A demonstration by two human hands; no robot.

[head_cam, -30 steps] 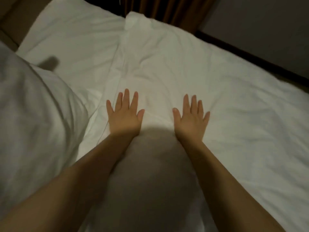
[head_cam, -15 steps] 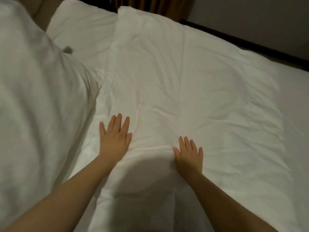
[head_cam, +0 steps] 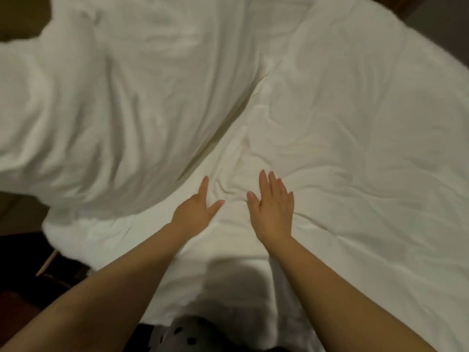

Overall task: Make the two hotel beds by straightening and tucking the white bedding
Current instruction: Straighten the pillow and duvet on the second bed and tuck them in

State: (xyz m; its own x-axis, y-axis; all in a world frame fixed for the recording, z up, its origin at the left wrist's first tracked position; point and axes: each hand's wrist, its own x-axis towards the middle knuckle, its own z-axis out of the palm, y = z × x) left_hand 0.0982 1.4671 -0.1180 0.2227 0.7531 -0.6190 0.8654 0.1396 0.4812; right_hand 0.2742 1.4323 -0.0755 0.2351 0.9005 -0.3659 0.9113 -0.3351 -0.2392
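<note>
Hands both down on white duvet (head_cam: 355, 148), which covers the bed and fills most of the view. R hand (head_cam: 272, 212) lies palm-down on duvet not far from its near edge, fingers (head_cam: 264, 181) straight and close together, gripping nothing. L hand (head_cam: 195, 212) is just beside it, also touching duvet but turned more edge-on. Its forefinger is straight and thumb spread, other fingers mostly hidden, nothing held as far as visible. Small knot of creases (head_cam: 233, 189) in duvet between the two hands. Big white bulk (head_cam: 114, 97) overlaps duvet's far-left part; pillow or bunched cover, can't tell, blurry. Dark shadow (head_cam: 233, 283) falls on duvet between the forearms. Grey clog w/ holes (head_cam: 182, 331) pokes out under duvet's near edge. Dark floor (head_cam: 20, 250) shows off duvet's left side, w/ thin pale wooden strip (head_cam: 47, 262) on it.
</note>
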